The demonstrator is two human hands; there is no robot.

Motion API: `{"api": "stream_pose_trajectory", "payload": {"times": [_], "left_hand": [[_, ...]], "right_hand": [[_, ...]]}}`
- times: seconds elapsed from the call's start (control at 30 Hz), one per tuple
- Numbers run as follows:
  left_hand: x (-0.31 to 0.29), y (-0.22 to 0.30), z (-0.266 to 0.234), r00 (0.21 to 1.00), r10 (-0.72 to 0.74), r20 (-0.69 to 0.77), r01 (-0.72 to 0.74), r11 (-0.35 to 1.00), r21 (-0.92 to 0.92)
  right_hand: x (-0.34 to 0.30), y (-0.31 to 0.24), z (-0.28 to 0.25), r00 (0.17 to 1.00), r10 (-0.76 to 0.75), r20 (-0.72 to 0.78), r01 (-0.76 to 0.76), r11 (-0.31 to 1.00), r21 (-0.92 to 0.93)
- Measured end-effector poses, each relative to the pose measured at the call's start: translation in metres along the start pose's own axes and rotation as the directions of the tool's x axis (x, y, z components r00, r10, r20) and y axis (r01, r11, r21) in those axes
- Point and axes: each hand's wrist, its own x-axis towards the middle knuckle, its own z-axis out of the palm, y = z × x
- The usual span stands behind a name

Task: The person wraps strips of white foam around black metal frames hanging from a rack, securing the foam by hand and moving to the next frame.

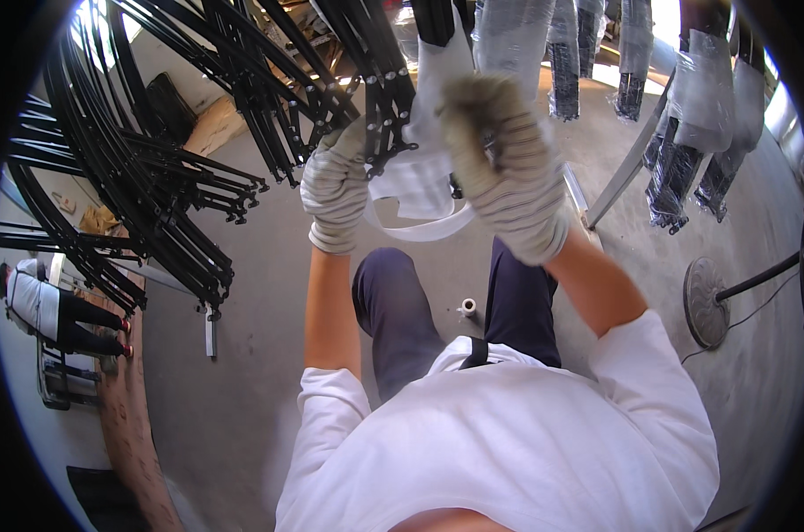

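Observation:
My left hand [335,191], in a striped off-white work glove, is closed against the lower end of a bundle of black folding metal bars [386,115] hanging in front of me. My right hand [513,177], gloved alike, is raised beside white wrapping [442,80] around a dark bar. Its fingers are curled and smeared by motion; what they hold, if anything, I cannot make out. Below and between my hands hangs a loose white sheet [415,186], with a white strip [420,232] looping under it.
More black bar bundles [127,168] hang at left. Film-wrapped bundles [694,133] hang at right, near a slanting metal bar [632,155]. A round-based stand [708,301] with a cable is at right. A small white roll [468,307] rests on the floor; another person [56,306] stands far left.

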Motion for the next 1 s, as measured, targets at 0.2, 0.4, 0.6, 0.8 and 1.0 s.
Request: {"api": "stream_pose_trajectory", "payload": {"times": [0.2, 0.4, 0.6, 0.8, 1.0], "left_hand": [[-0.007, -0.021, 0.000, 0.998, -0.066, -0.002, 0.064, 0.985, -0.160], [-0.009, -0.042, -0.021, 0.975, -0.169, 0.146, 0.220, 0.846, -0.485], [-0.003, -0.037, -0.031, 0.861, -0.320, 0.395, 0.508, 0.504, -0.699], [-0.009, -0.034, -0.023, 0.969, -0.108, 0.223, 0.144, 0.978, -0.153], [-0.019, -0.057, -0.018, 0.992, -0.117, -0.051, 0.103, 0.969, -0.225]], "right_hand": [[-0.035, 0.007, 0.036, 0.915, 0.386, 0.113, -0.363, 0.914, -0.181], [-0.026, -0.009, 0.059, 0.848, 0.518, 0.112, -0.483, 0.842, -0.239], [-0.030, -0.001, 0.072, 0.861, 0.501, -0.087, -0.507, 0.859, -0.075], [-0.037, 0.001, 0.074, 0.825, 0.530, -0.194, -0.525, 0.847, 0.081], [-0.038, 0.002, 0.077, 0.840, 0.510, -0.184, -0.497, 0.860, 0.115]]}}
